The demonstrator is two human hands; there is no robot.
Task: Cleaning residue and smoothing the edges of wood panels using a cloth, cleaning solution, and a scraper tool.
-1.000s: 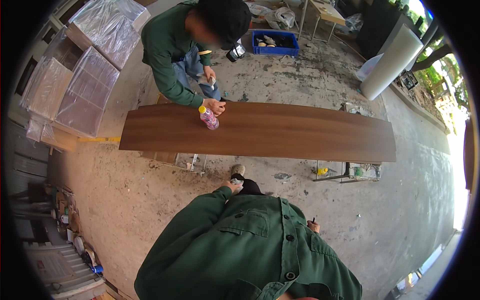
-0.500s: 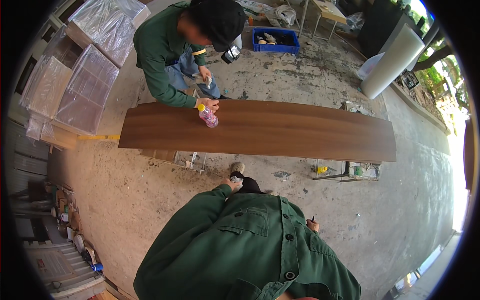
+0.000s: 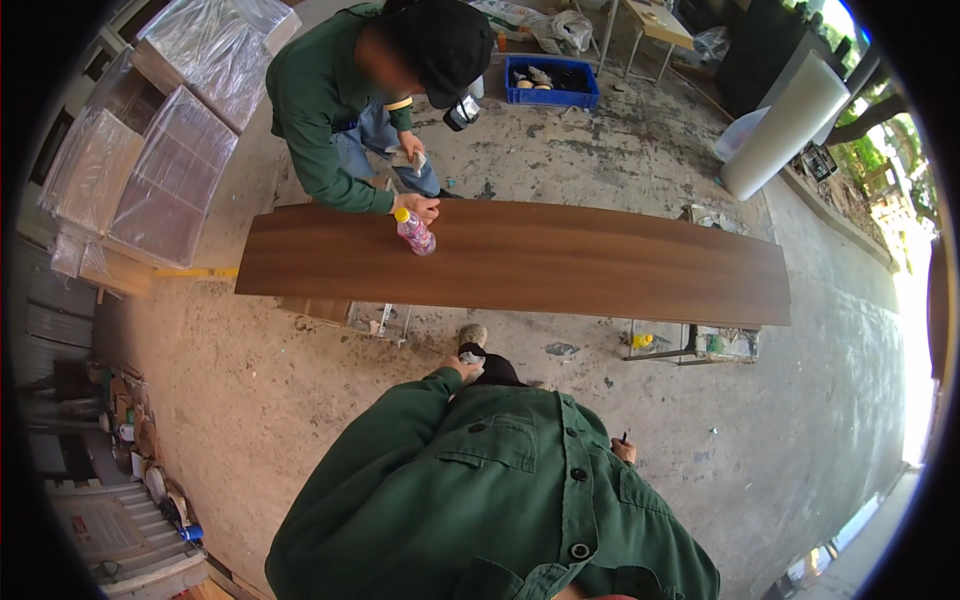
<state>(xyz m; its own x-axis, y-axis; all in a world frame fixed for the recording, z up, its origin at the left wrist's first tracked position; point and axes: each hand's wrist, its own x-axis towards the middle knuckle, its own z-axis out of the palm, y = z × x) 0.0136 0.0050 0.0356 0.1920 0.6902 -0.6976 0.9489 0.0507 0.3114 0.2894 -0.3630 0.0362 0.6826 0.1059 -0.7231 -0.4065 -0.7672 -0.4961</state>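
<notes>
My left hand [image 3: 460, 371] hangs low in front of me, closed around a crumpled whitish cloth [image 3: 472, 358]. On the other side, my right hand [image 3: 625, 453] is by my hip, mostly behind my jacket; a thin dark pen-like stick [image 3: 625, 437] pokes up out of its closed fingers. Beyond both hands lies a long brown wooden board [image 3: 560, 262], which neither touches. A clear bottle with a yellow cap and pinkish label [image 3: 416, 233] stands on the board. A co-worker's hand [image 3: 424, 208] rests at the board's far edge beside it; their other hand holds a pale cloth [image 3: 408, 160].
Metal-framed stands [image 3: 690, 345] support the board. Plastic-wrapped boxes [image 3: 175, 170] are stacked at far left. A blue crate [image 3: 550, 98] sits on the floor beyond. A white foam roll [image 3: 785, 125] leans at far right. A yellow bottle [image 3: 642, 341] is under the board's right end.
Almost nothing differs; the view has shifted very slightly. My hands, the bottle and the co-worker keep their places.
</notes>
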